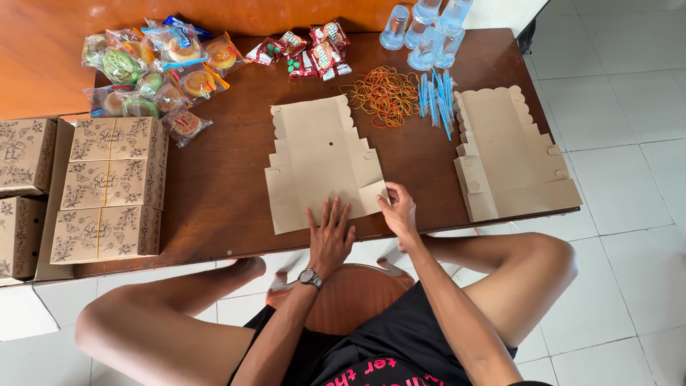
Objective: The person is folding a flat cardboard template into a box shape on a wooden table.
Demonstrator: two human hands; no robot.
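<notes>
A flat, unfolded brown cardboard box blank lies on the dark wooden table in front of me. My left hand, with a watch on the wrist, presses flat on the blank's near edge with fingers spread. My right hand pinches the blank's near right flap, which is bent slightly upward. A stack of more flat blanks rests at the table's right end.
Folded patterned boxes are stacked at the left. Wrapped pastries and small snack packets lie at the back, with rubber bands, blue straws and sealed water cups. My bare knees flank a round wooden stool.
</notes>
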